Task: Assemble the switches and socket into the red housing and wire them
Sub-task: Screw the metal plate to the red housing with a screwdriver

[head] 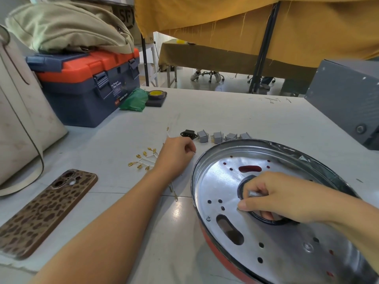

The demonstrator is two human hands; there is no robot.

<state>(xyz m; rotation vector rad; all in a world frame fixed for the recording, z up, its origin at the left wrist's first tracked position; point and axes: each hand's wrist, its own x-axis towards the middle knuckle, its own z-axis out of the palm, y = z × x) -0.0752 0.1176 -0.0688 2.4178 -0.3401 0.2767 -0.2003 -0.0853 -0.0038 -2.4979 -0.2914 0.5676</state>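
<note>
Left hand (176,154) pinching a small wire end on the worktop (235,111), right hand (281,198) gripping a grey switch (254,194) over the red housing (229,257) opening

Switches (222,137) lie behind the housing (225,251); the phone (46,212) lies well left.

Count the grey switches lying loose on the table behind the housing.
4, in a row right of the black socket: first, second, third, fourth, partly behind the housing rim. More may be hidden there.
</note>
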